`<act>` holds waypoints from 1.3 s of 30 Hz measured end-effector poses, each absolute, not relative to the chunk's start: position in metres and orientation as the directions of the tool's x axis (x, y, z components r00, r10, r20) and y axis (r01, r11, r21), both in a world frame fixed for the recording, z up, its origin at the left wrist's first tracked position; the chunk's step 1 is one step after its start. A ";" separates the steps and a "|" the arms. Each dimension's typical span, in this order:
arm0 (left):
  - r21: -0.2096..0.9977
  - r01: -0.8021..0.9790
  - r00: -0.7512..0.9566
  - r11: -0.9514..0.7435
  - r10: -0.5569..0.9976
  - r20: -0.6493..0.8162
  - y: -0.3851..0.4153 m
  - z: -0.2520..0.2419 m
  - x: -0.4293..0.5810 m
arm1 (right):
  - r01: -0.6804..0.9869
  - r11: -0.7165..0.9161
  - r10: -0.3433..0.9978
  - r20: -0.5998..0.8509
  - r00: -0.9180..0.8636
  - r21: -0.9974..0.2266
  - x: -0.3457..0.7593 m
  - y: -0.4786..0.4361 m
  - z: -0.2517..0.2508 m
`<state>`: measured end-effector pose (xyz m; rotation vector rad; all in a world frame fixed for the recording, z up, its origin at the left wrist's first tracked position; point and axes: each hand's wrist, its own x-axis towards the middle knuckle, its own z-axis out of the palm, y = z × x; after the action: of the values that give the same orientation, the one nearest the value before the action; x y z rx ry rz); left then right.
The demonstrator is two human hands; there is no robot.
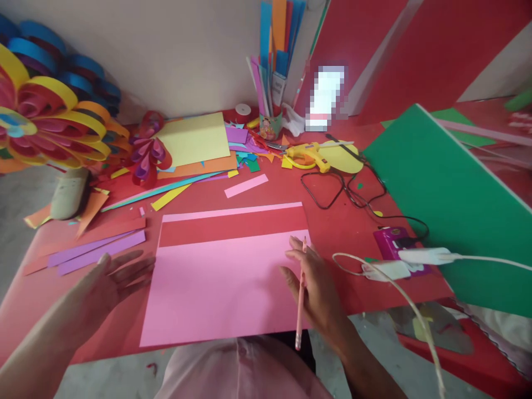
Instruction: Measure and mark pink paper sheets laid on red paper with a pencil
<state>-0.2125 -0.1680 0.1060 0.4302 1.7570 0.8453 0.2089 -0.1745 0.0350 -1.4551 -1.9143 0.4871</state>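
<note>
A pink paper sheet (220, 282) lies in front of me on the red table (344, 221), over a red sheet (233, 226) with a pink strip along its far edge. My right hand (316, 288) rests on the pink sheet's right edge and holds a pencil (300, 302), tip pointing away from me. My left hand (110, 280) hovers open just left of the sheet, fingers spread, holding nothing.
Purple strips (95, 252) lie at left, with a paper flower (45, 122) beyond them. At the back lie a yellow sheet (193, 138), a cup of paper strips (270, 124) and a yellow glue gun (307, 155) with black cord. A green board (453, 199) leans at right; white cables (415, 260) cross nearby.
</note>
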 end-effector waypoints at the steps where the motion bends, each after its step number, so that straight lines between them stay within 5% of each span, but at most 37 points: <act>1: 0.729 -0.114 -0.348 0.674 0.661 -0.665 -0.168 0.105 -0.213 | 0.703 0.326 0.939 0.301 -0.165 -0.632 0.210 -0.175 0.033; 6: 0.794 -0.029 -0.338 0.608 0.741 -0.580 -0.167 0.099 -0.218 | 0.740 0.399 0.902 0.376 -0.211 -0.541 0.209 -0.178 0.026; 12: 0.891 0.391 -0.314 0.232 0.943 -0.107 -0.128 0.091 -0.217 | 0.501 0.705 0.709 0.480 -0.516 -0.503 0.157 -0.190 0.042; 15: 0.779 0.627 -0.130 0.035 0.990 0.060 -0.097 0.084 -0.205 | 0.314 0.793 0.554 0.403 -0.728 -0.523 0.124 -0.198 0.044; 19: 0.543 0.801 0.159 -0.251 0.965 0.210 -0.065 0.074 -0.181 | 0.275 0.810 0.463 0.277 -0.842 -0.518 0.110 -0.201 0.042; 27: 0.314 0.799 0.456 -0.513 0.857 0.241 -0.033 0.054 -0.147 | 0.310 0.855 0.435 0.249 -0.865 -0.416 0.123 -0.198 0.047; 39: 0.280 0.843 0.417 -0.459 0.887 0.198 -0.033 0.051 -0.125 | 0.316 0.848 0.451 0.269 -0.851 -0.424 0.126 -0.196 0.042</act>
<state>-0.1254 -0.0334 0.0508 2.5262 1.5523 0.4819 0.1265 -0.1959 0.0422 -0.5739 -2.6642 0.5236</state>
